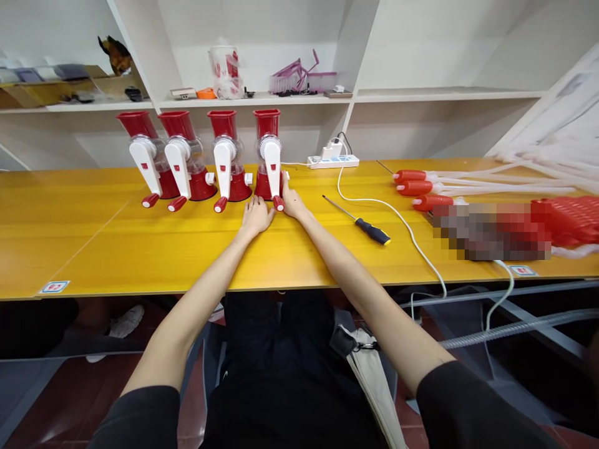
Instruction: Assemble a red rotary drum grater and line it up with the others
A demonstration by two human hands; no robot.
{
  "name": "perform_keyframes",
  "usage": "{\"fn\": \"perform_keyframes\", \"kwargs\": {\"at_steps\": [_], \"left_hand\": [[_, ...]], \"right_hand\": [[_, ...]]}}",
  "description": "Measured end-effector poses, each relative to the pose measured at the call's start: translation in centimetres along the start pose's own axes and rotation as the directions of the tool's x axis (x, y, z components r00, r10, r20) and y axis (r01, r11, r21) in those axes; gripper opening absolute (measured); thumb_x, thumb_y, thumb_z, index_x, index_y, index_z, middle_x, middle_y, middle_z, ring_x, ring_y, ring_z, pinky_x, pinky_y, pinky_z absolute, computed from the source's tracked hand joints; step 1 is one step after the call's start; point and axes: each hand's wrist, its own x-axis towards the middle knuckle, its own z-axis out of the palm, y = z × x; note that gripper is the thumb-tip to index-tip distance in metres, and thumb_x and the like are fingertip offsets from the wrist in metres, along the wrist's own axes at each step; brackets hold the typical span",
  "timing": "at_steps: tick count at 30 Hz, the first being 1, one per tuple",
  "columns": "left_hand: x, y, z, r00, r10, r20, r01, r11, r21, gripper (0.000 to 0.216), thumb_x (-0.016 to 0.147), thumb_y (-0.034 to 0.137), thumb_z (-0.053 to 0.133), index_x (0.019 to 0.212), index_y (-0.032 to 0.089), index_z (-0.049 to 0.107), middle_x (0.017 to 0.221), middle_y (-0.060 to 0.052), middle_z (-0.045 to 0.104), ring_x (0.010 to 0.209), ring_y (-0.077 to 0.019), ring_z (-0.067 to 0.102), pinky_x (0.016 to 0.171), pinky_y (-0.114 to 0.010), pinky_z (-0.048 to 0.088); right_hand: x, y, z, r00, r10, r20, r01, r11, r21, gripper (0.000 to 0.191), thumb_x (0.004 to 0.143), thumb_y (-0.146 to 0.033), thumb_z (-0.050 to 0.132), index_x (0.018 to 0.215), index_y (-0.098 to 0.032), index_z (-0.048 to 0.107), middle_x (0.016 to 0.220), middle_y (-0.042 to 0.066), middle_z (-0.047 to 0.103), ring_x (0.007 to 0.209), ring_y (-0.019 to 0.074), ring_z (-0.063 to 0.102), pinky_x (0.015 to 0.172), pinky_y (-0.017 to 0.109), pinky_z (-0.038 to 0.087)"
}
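Four-legged stands are absent; several red and white rotary graters stand upright in a row on the yellow table, and the rightmost rotary grater [269, 153] is between my hands. My left hand [256, 216] lies on the tabletop with fingers stretched toward the front left of its red base. Against the base's right side, beside the white knob, my right hand [293, 202] is placed, its fingers partly hidden by the base. The crank of this grater hangs down between both hands. Immediately left is another rotary grater [224, 156].
On the yellow table [178, 249], a screwdriver [372, 231] lies right of my hands. A white power strip [333, 161] sits behind, its cable [402, 218] crossing the table. Red-handled items [414, 187] and a red bundle [568, 218] lie at right. White shelves [444, 93] rise behind.
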Motion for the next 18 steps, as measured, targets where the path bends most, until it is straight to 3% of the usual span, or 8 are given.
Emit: {"fn": "perform_keyframes", "kwargs": {"at_steps": [4,7,14,18], "left_hand": [[-0.7,0.2,-0.2,0.982,-0.113,-0.150,0.115,0.993,0.005,0.055,0.091,0.038,0.052,0.130,0.000,0.049,0.139,-0.034,0.051,0.136,-0.0462,0.043,0.114,-0.061,0.028],[-1.2,0.1,-0.4,0.938,-0.236,-0.253,0.234,0.971,-0.041,0.054,0.086,0.035,0.058,0.127,0.001,0.050,0.134,-0.035,0.051,0.131,-0.0482,0.045,0.110,-0.063,0.030],[-0.7,-0.4,-1.0,0.866,-0.434,-0.248,0.421,0.901,-0.109,0.083,0.085,0.039,0.063,0.145,-0.006,0.028,0.152,-0.039,0.030,0.146,-0.0475,0.030,0.118,-0.057,0.021],[0.9,-1.6,-1.7,0.825,-0.520,-0.219,0.509,0.854,-0.112,0.082,0.089,0.048,0.058,0.143,-0.007,0.031,0.148,-0.039,0.040,0.143,-0.0431,0.038,0.115,-0.051,0.031]], "right_hand": [[-0.1,0.2,-0.6,0.999,-0.023,0.030,0.023,1.000,-0.009,0.091,0.084,-0.028,0.055,0.161,-0.009,0.009,0.125,0.019,0.070,0.110,0.0411,0.066,0.103,0.064,0.041],[-0.3,0.0,-1.0,0.998,-0.028,0.059,0.029,0.999,-0.015,0.090,0.085,-0.030,0.052,0.161,-0.007,0.008,0.134,0.021,0.064,0.114,0.0420,0.064,0.103,0.064,0.039],[-0.7,-0.7,-1.4,0.996,-0.004,0.089,0.011,0.997,-0.077,0.095,0.086,-0.035,0.050,0.160,-0.003,0.001,0.138,0.023,0.060,0.117,0.0412,0.062,0.103,0.059,0.042],[-0.6,-0.5,-1.3,0.992,-0.027,0.120,0.052,0.976,-0.211,0.092,0.089,-0.038,0.040,0.158,0.002,-0.007,0.137,0.027,0.059,0.114,0.0405,0.063,0.096,0.056,0.047]]}}
